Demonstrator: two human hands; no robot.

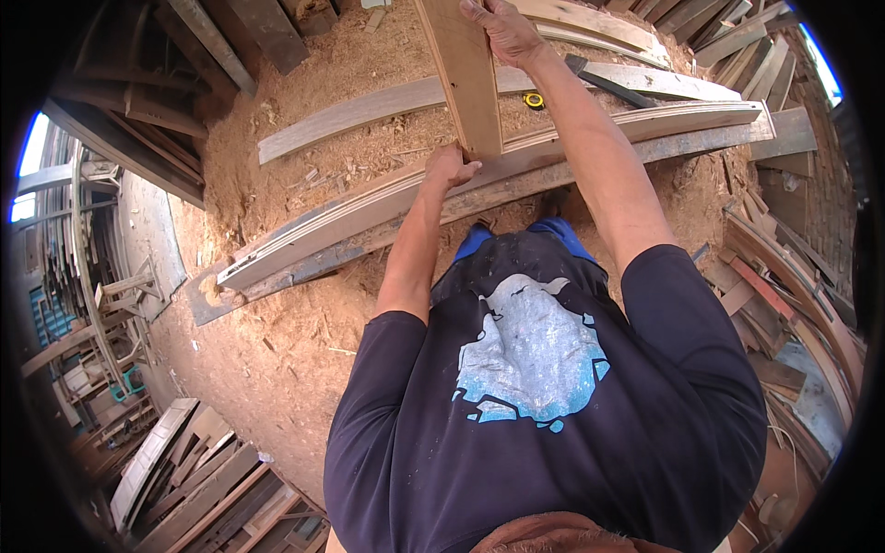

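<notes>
A flat wooden board (470, 83) stands tilted in front of me, reaching past the upper edge of the view. My right hand (505, 35) grips its right edge high up, fingers partly behind it. Down at the board's near end, my left hand (449, 168) is closed around its left corner, thumb pointing right. That end meets a long stack of narrow strips (350, 221), which runs across from lower left to upper right. Whether the board rests on the strips or is just above them, I cannot tell.
A weathered plank (249, 300) lies under the strips. Beyond them are a pale curved board (369, 112), a yellow tape measure (534, 100) and a dark hammer-like tool (608, 83) on sawdust (277, 198). Timber piles (203, 479) stand at lower left and along the right.
</notes>
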